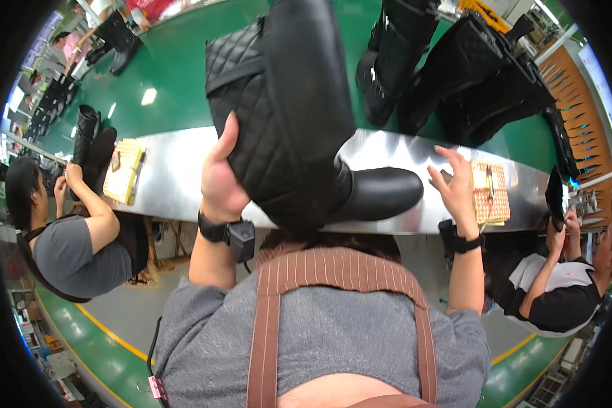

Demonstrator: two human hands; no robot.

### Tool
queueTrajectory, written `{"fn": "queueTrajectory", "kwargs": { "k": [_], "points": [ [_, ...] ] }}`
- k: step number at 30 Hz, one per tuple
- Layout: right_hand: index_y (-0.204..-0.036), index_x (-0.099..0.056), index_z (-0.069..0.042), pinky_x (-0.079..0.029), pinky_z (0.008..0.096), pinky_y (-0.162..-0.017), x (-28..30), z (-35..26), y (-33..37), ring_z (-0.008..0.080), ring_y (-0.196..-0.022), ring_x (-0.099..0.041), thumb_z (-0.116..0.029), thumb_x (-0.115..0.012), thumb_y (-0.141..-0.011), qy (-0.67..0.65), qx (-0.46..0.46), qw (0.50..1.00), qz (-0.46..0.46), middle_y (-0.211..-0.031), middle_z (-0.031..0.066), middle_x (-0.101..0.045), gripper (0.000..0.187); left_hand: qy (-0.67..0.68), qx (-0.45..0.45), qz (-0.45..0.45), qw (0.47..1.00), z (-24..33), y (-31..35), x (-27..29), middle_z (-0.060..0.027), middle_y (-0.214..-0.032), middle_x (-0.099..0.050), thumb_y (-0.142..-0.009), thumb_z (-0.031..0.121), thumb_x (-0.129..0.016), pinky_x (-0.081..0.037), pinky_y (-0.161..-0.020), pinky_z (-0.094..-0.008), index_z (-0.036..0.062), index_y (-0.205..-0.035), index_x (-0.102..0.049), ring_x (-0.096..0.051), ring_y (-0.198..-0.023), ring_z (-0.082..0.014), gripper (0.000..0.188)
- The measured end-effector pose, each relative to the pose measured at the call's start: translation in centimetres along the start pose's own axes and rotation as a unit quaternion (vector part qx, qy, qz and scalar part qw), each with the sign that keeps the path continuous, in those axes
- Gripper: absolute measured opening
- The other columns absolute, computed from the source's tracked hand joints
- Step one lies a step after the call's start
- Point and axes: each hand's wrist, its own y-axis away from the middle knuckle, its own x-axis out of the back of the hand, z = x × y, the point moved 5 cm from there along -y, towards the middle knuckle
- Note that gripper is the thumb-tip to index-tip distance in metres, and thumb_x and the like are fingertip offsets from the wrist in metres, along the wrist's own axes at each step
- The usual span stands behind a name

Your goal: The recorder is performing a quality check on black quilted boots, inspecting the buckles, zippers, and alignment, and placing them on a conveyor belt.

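Note:
A tall black boot with a quilted panel on its shaft is held up in front of me over the metal edge of the bench, its toe pointing right. My left hand grips the quilted side of the shaft, thumb up along it. Just beyond the toe is my right hand, apart from the boot, its fingers spread. A small dark thing shows by that hand's thumb; whether it is touched I cannot tell. Beside the right hand lies a pad of patterned cloth or paper with a slim dark tool on it.
More black boots stand at the back right of the green bench top. Another patterned pad lies to the left on the metal strip. One co-worker sits left, another right, both handling dark footwear.

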Motion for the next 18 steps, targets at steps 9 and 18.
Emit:
{"fn": "queueTrajectory", "kwargs": {
  "k": [9,18],
  "points": [
    [-0.135,-0.046,-0.002,-0.050,0.0285,-0.085,-5.9,-11.6,-2.4,0.0212,-0.098,-0.064,-0.045,-0.065,-0.089,-0.415,-0.129,0.780,-0.451,-0.114,0.0151,-0.063,0.066,-0.106,-0.177,0.035,0.978,6.3,4.7,2.0,-0.0177,-0.135,-0.053,-0.100,0.031,-0.048,-0.040,-0.106,-0.0489,-0.0023,-0.136,-0.045,-0.053,-0.123,-0.0338,0.049],
    [-0.115,-0.054,0.002,-0.052,0.0273,-0.055,-10.0,-13.5,-5.6,0.0173,-0.064,-0.066,-0.037,-0.060,-0.092,-0.593,-0.309,0.639,-0.381,-0.094,0.0104,-0.065,0.045,-0.314,-0.337,0.072,0.885,14.4,3.3,1.7,-0.0201,-0.137,-0.048,-0.098,0.048,-0.043,-0.034,-0.108,-0.0470,0.0041,-0.146,-0.030,-0.045,-0.126,-0.0293,0.067]
  ]
}}
